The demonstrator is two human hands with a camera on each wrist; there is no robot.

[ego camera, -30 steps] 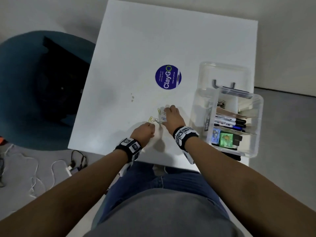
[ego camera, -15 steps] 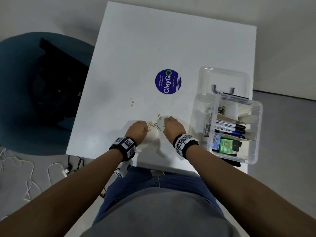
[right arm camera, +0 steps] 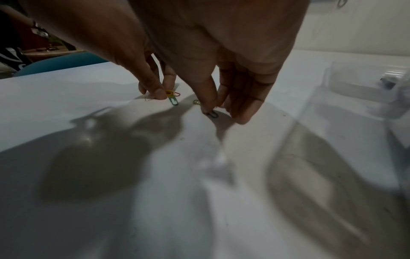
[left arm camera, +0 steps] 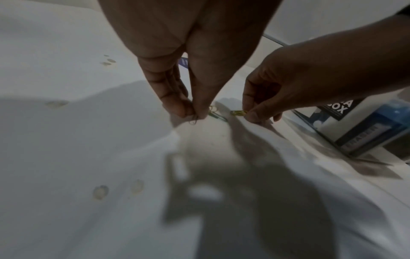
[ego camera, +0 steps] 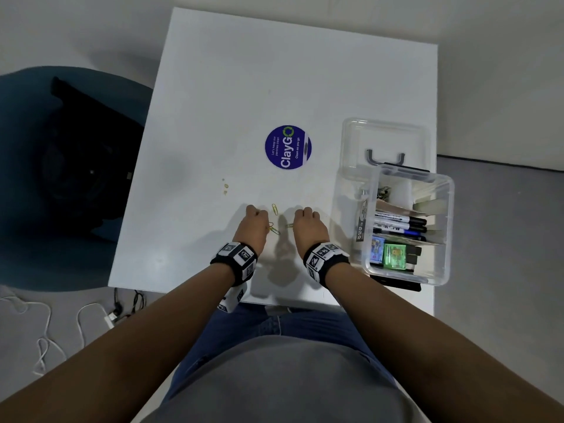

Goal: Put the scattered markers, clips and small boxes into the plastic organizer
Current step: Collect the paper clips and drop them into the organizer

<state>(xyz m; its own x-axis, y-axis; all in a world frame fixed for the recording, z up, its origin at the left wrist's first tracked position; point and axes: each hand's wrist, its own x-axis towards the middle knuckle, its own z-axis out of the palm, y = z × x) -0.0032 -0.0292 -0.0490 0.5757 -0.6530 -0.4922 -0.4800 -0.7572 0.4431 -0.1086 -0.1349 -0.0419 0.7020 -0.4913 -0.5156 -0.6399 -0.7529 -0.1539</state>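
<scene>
Office-like room, white table (ego camera: 213,87), teal chair (ego camera: 27,148), grey floor (ego camera: 503,239), charger cables (ego camera: 45,325)

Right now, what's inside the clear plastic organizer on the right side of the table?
Inside the organizer: markers lying side by side, and a blue box and a green box in the near compartment. Something small sits at the far end, too unclear to name. Whatever lies beneath the markers is covered.

A white desk (ego camera: 213,71) carries loose paper clips (ego camera: 275,209) near its front edge, a round blue sticker (ego camera: 288,147), and a clear plastic organizer (ego camera: 444,233) at the right.
</scene>
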